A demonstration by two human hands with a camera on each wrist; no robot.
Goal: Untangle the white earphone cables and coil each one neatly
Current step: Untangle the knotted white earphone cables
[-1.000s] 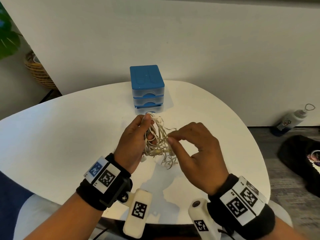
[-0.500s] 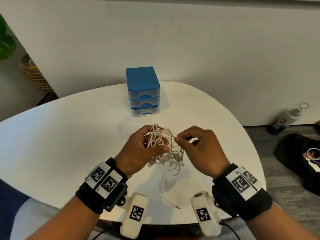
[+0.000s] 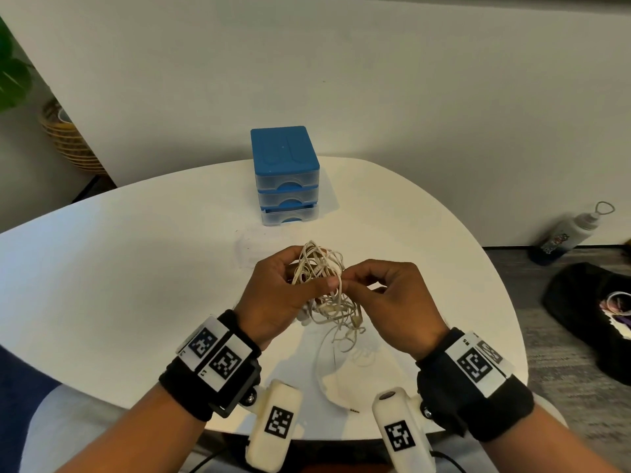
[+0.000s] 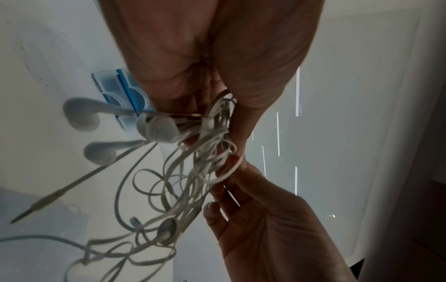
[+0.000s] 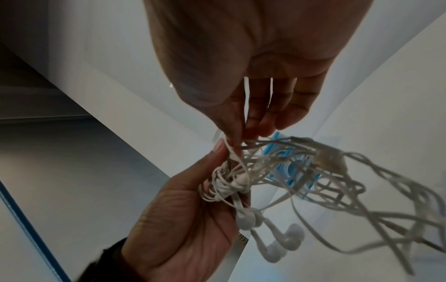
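While the left hand grips the tangled earphone cables above the table's near edge, the right hand pinches a single strand; pulling it hard could tighten the knots, and a dangling plug could snag on that edge.

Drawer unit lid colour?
Blue, over clear drawers with blue handles; the drawer unit shows best in the head view.

- Black band on the left wrist: white tag carries square coded markers and "L1".
- Black band on the right wrist: white tag shows what may be "R5", uncertain.
- Bottle label: illegible.
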